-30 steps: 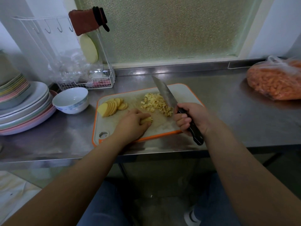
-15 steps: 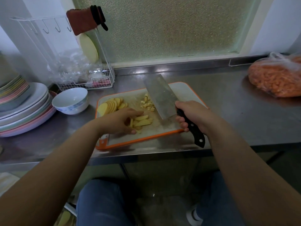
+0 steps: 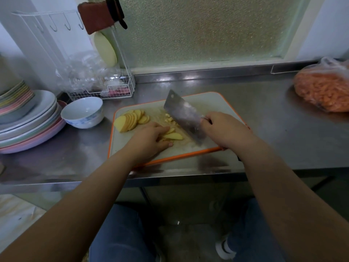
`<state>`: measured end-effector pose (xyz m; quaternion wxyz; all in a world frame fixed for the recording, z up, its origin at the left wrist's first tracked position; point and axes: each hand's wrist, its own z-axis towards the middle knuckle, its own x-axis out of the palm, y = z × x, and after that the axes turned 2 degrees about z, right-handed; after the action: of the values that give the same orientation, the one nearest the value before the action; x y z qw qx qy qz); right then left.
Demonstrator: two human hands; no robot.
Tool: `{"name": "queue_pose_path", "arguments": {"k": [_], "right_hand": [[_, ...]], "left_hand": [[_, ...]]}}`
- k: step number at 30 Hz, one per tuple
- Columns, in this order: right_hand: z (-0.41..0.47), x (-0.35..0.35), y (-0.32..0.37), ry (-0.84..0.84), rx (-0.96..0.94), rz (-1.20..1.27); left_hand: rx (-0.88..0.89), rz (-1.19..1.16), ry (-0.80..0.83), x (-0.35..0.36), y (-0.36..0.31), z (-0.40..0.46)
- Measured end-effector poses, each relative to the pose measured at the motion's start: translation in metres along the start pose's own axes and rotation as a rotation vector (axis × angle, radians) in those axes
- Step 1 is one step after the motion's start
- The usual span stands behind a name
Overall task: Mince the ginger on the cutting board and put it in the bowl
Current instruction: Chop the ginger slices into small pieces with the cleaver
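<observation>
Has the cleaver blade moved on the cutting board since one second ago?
Yes. The cleaver has swung from edge-on to flat-side up, and now covers most of the minced pile on the cutting board. The right hand grips it.

Person observed from above: both forearms bare, no sleeves, watch or rings visible on left hand [image 3: 149, 140] or right hand [image 3: 224, 129] — blue denim trousers below, at 6 o'clock — white-soled shoe at 5 o'clock.

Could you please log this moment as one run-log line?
phase: mincing | right hand: grips cleaver | left hand: holds ginger slices on cutting board | bowl: empty
</observation>
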<state>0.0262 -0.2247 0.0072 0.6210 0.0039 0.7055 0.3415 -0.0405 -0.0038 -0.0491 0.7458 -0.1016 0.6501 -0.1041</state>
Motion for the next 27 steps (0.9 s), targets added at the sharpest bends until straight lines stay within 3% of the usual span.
{"name": "queue_pose_path", "arguments": {"k": [7,13,16,23,27], "right_hand": [[0.001,0.001,0.001,0.014,-0.078,-0.162],[0.012,0.005,0.003,0.027,-0.086,-0.194],[0.015,0.008,0.002,0.015,-0.086,-0.192],[0.018,0.008,0.004,0.037,-0.107,-0.181],[0.021,0.011,0.007,0.042,-0.126,-0.172]], "left_hand": [[-0.075,0.075,-0.121,0.013,-0.008,-0.005],[0.049,-0.115,-0.091,0.014,-0.011,0.008],[0.069,-0.086,-0.115,0.018,-0.018,0.015],[-0.197,0.085,-0.300,0.039,-0.026,0.016],[-0.270,0.072,-0.293,0.038,-0.031,0.013]]}}
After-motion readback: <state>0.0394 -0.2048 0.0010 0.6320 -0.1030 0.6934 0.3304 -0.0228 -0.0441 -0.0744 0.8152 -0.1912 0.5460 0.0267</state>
